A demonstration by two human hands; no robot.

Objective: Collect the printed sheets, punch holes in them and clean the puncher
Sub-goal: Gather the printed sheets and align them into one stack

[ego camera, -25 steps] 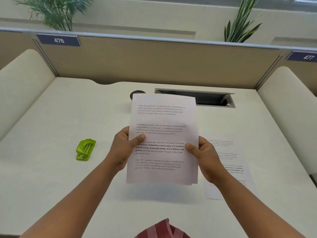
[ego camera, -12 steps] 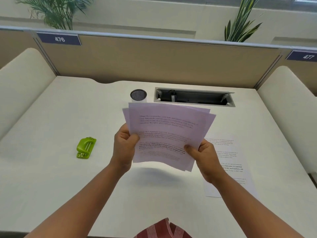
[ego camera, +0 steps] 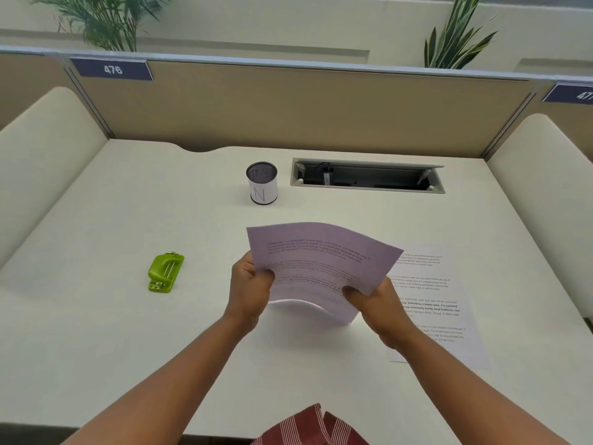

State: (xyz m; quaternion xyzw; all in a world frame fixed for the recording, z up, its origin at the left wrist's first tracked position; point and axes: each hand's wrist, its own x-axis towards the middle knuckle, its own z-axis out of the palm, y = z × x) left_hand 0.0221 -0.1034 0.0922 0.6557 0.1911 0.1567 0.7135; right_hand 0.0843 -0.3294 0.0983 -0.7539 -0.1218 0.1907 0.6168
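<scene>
A small stack of printed sheets [ego camera: 321, 261] curves low over the white desk [ego camera: 96, 332], its near edge touching or almost touching the surface. My left hand [ego camera: 252, 290] grips the stack's left side and my right hand [ego camera: 378, 303] pinches its right lower corner. One more printed sheet [ego camera: 442, 303] lies flat on the desk at the right, partly under my right hand. The green hole puncher [ego camera: 165, 273] sits apart on the desk to the left of my left hand.
A mesh cup [ego camera: 262, 183] wrapped in white paper marked N stands behind the stack. An open cable tray [ego camera: 367, 176] is set into the desk at the back right. Tan partitions [ego camera: 288, 107] and padded side walls enclose the desk. Red striped cloth [ego camera: 308, 427] shows at the near edge.
The stack was held upright facing me, then tilted back and came down toward the desk. The cup behind it is now fully in view. The puncher and the loose sheet have not moved.
</scene>
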